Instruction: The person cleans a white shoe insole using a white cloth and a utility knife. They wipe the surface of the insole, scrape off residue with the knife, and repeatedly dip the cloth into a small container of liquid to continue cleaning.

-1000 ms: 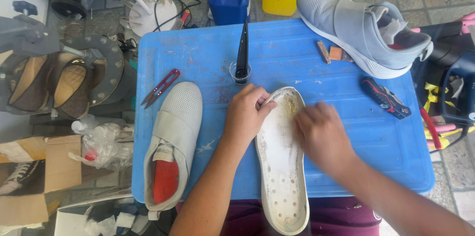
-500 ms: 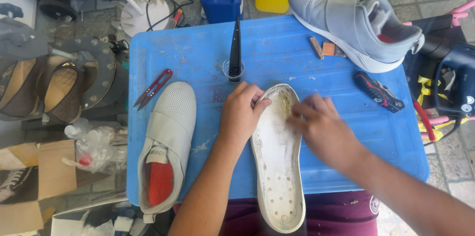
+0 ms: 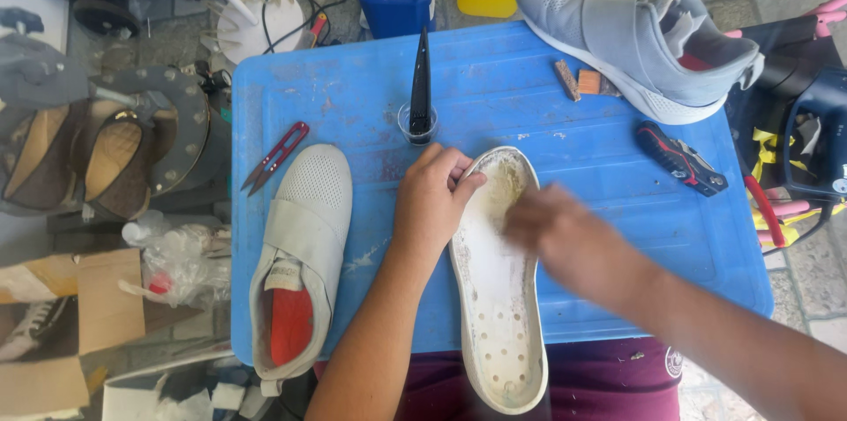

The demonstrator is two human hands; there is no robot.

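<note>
Two hands on the white sole (image 3: 496, 289), lying lengthwise before me — left hand (image 3: 430, 200) pinches its toe rim; right hand (image 3: 565, 240), blurred, grip unreadable, on the toe. I'd brace firmly, stroke short.

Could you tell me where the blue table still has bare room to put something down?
Bare patches on the blue table: the far-left corner behind the red snips, and the right-hand near part below the black tool. The middle is crowded: white sole, both hands, white shoe.
</note>
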